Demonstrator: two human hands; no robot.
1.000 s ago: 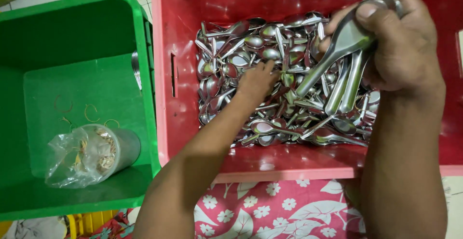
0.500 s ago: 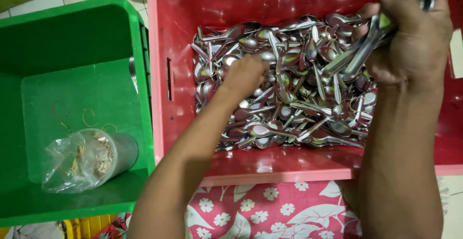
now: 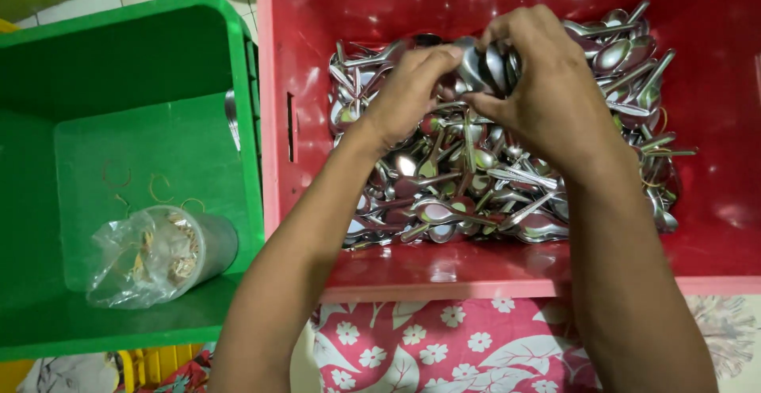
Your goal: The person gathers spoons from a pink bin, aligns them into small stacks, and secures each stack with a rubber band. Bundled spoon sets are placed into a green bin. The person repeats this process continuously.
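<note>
Red plastic crate [image 3: 317, 203], centre and right of view, open-topped, holding a dense heap of metal spoons [image 3: 476, 179] spread over its floor, bowls and handles lying at all angles; a few thin rubber bands visible among the spoons at the heap's right edge. Right hand [image 3: 547, 92] above the upper middle of the heap, fingers curled shut around a small bunch of spoons [image 3: 487, 66], the stacked bowls showing at the thumb side. Left hand [image 3: 408, 92] just beside it, fingers bent and fingertips touching the same bunch from the left; whether it grips the bunch or only steadies it cannot be told. Both forearms enter from the bottom edge and cross the crate's near wall. Green plastic crate [image 3: 119, 60], left of view, standing against the red crate's left wall; contents: 1 round container [image 3: 198, 242] lying on its side near the front, its mouth covered by a crumpled clear plastic bag [image 3: 127, 262] with light brown rubber bands inside; several loose rubber bands [image 3: 119, 177] on the green floor behind it; 1 metal spoon [image 3: 231, 115] leaning against the right wall. Pink cloth with white flower print [image 3: 444, 345] below the red crate, between the forearms.
</note>
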